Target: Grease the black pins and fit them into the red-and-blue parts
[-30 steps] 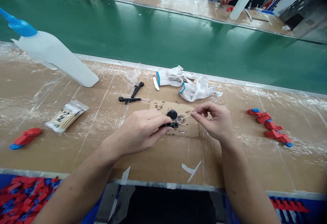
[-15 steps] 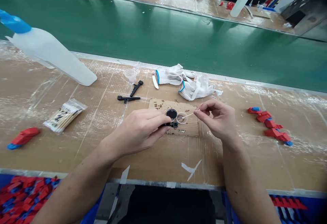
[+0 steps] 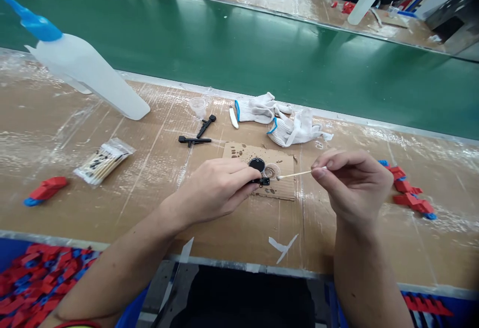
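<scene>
Clamping black part (image 3: pixel 265 181) with left hand (image 3: pixel 220 184), pinching swab (image 3: pixel 296 174) with right hand (image 3: pixel 354 184), tip-first at four o'clock of cup (image 3: pixel 276 168), perhaps touching; best to brace part, steer lightly.

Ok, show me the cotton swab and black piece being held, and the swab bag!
Cotton swab (image 3: pixel 295 174): head view, middle of its stick.
Black piece (image 3: pixel 265 181): head view, its uncovered end.
Swab bag (image 3: pixel 104 161): head view, middle of its clear side.

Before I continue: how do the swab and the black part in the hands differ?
The swab is pale and thin; the black part is dark and thicker. The swab, in the right hand, shows most of its length; the black part is partly covered by the left hand. Both are in a pinch grip.
</scene>
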`<state>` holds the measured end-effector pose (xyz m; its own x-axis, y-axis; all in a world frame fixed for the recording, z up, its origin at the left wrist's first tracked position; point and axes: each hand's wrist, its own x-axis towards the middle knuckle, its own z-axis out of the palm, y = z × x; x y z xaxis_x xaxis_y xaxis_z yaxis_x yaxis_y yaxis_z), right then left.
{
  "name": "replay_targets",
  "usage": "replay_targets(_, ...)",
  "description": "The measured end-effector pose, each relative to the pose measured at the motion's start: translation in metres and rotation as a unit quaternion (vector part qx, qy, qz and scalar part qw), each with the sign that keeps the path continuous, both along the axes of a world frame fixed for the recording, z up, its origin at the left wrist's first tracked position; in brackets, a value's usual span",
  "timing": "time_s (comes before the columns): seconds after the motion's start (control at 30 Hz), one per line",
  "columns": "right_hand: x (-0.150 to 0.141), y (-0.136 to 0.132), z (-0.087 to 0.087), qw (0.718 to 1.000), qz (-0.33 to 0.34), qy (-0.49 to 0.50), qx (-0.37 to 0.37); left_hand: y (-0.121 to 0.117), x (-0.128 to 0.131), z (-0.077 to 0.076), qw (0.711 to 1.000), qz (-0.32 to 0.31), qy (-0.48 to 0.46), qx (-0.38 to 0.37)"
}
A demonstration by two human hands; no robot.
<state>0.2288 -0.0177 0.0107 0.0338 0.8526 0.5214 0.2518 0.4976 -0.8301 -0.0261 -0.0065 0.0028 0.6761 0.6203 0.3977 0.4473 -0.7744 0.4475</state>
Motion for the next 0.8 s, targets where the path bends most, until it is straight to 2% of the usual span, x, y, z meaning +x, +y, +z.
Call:
replay_targets(0.23,-0.0072,-0.0016,-0.0012,0.998,0.064,0.008,-0.009,-0.0027,0.0016,0.0007,1.0,-0.007,-0.002,-0.01)
replay_targets(0.57,-0.0073,-0.0019,-0.0053,0.995,0.099,-0.007,-0.028,-0.001,0.0029,0.0,1.0,-0.011,0.0,-0.007)
replay_targets(0.7,-0.0074,-0.0032,-0.0023,0.995,0.101,-0.016,-0.021,-0.0018,0.0026,0.0006,1.0,-0.013,-0.001,-0.005)
replay_targets(0.8,-0.0005,-0.0022,0.0014,0.997,0.07,0.0,0.021,-0.0024,0.0016,0.0001,1.0,-0.013,-0.008,-0.008)
